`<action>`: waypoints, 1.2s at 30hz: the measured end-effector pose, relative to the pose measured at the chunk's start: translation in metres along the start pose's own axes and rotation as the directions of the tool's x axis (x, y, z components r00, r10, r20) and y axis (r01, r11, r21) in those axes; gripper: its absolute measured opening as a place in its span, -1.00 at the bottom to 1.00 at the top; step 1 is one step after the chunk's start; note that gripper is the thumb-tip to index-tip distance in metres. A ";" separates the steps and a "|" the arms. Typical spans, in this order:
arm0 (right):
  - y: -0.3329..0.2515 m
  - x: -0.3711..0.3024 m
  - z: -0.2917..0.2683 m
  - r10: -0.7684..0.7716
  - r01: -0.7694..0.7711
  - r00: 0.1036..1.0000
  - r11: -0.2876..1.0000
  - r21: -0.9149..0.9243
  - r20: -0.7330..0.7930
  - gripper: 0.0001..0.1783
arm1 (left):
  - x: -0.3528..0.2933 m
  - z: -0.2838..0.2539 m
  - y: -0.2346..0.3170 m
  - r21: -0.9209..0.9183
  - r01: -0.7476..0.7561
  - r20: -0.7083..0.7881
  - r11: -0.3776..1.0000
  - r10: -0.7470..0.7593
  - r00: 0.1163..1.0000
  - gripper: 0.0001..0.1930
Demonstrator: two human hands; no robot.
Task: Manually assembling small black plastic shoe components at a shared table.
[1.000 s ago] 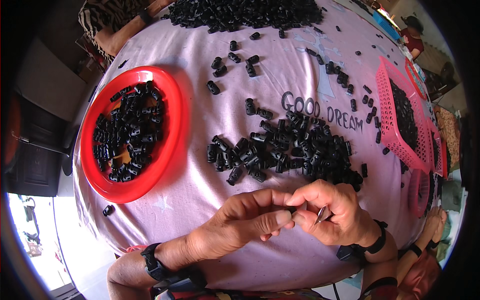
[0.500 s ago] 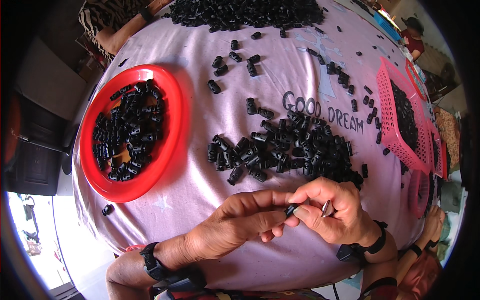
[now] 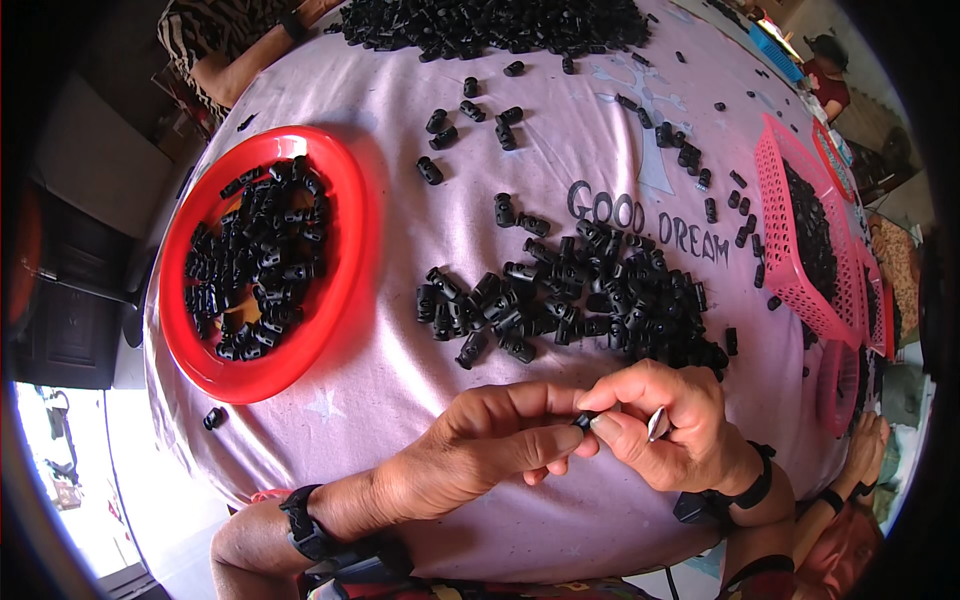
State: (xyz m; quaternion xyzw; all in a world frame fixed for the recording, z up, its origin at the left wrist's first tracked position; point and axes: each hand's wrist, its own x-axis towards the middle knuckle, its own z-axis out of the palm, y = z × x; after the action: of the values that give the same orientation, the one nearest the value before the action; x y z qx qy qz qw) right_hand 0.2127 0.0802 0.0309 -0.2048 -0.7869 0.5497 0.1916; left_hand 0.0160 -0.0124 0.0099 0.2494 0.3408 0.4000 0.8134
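Note:
My left hand (image 3: 485, 435) pinches a small black cord lock (image 3: 583, 420) between thumb and forefinger, just in front of a heap of similar pieces. My right hand (image 3: 670, 425) closes in from the other side, its thumb and fingertips at the same cord lock. A shiny metal tool (image 3: 657, 424) pokes out between the right fingers; most of it is hidden, so its kind cannot be made out. Beyond both hands lies the heap of black cord locks (image 3: 620, 300) on the pink cloth.
To the left, a red plate (image 3: 350, 230) holds many more cord locks. A larger pile (image 3: 490, 25) lies at the far side. Pink baskets (image 3: 790, 220) line the right edge. Loose pieces are scattered between. A person's arm (image 3: 245, 65) rests at the far left; other people sit at right.
My hands stay in nearly the same place. The metal tool has tilted slightly in my right hand, and less of the cord lock shows between the fingertips.

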 end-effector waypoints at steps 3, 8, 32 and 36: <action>-0.001 0.001 -0.001 0.019 -0.019 0.999 1.000 -0.011 0.025 -0.87 | 0.001 0.000 0.000 0.027 0.005 -0.004 1.000 -0.005 1.000 -0.61; -0.002 0.001 -0.003 0.025 -0.026 1.000 0.999 0.044 0.017 -0.78 | 0.000 0.000 -0.002 -0.111 0.010 0.007 0.994 -0.009 1.000 -0.63; -0.004 0.003 0.003 -0.047 0.027 0.998 0.907 -0.421 -0.038 -0.45 | 0.003 -0.004 -0.009 -0.241 0.051 -0.006 0.969 -0.054 0.999 -0.71; 0.000 0.001 0.002 -0.079 0.059 0.997 0.863 -0.502 -0.019 -0.45 | 0.004 -0.004 -0.014 -0.220 -0.025 0.032 0.975 0.033 0.999 -0.73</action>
State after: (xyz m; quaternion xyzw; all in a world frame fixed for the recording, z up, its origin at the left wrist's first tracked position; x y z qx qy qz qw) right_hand 0.2101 0.0790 0.0307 -0.2299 -0.9056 0.3153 0.1665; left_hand 0.0219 -0.0162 -0.0033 0.1698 0.2765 0.4425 0.8360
